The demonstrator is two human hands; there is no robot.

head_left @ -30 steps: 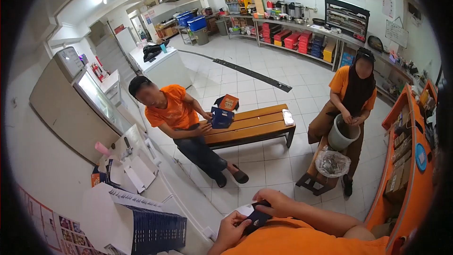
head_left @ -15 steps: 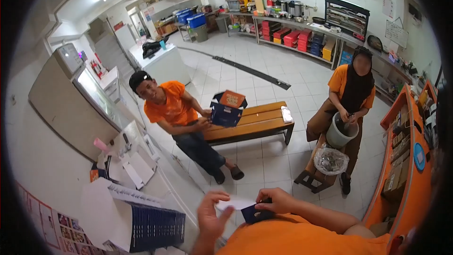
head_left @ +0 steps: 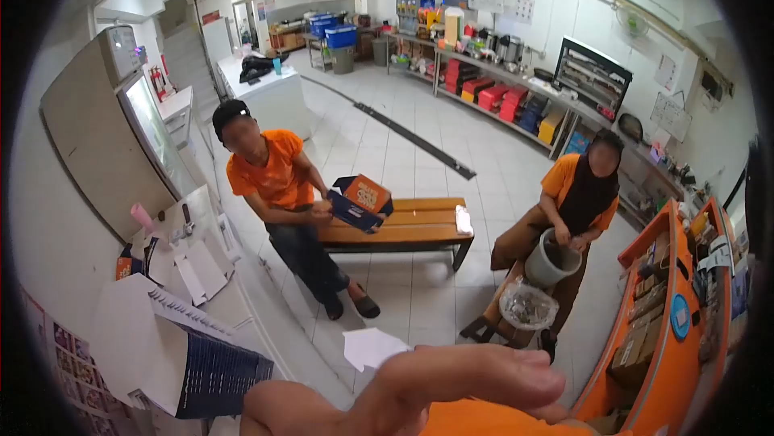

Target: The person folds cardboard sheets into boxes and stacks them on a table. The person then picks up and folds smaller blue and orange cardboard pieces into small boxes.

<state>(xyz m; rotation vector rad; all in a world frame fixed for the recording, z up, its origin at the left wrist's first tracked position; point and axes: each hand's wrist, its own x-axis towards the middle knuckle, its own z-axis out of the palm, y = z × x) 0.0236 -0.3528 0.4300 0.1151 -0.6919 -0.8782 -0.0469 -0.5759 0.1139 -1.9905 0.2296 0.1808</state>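
My left hand (head_left: 476,379) is raised close to the camera at the bottom of the view, blurred, with its fingers stretched out toward the right and nothing visible in them. A white folded sheet (head_left: 369,347) pokes up just behind the wrist; what holds it is hidden. My right hand and the dark blue box are hidden behind the arm and my orange shirt (head_left: 500,424).
A stack of flat dark blue cartons (head_left: 214,371) lies on the white counter (head_left: 242,307) at left. A seated person in orange folds a blue and orange box (head_left: 359,200) at a wooden bench (head_left: 411,226). Another person holds a grey bucket (head_left: 552,262). An orange counter (head_left: 673,339) runs along the right.
My left hand rose in front of the camera and now covers my right hand and the dark blue box. The view shifted up and to the right. The seated person lowered and tilted the box.
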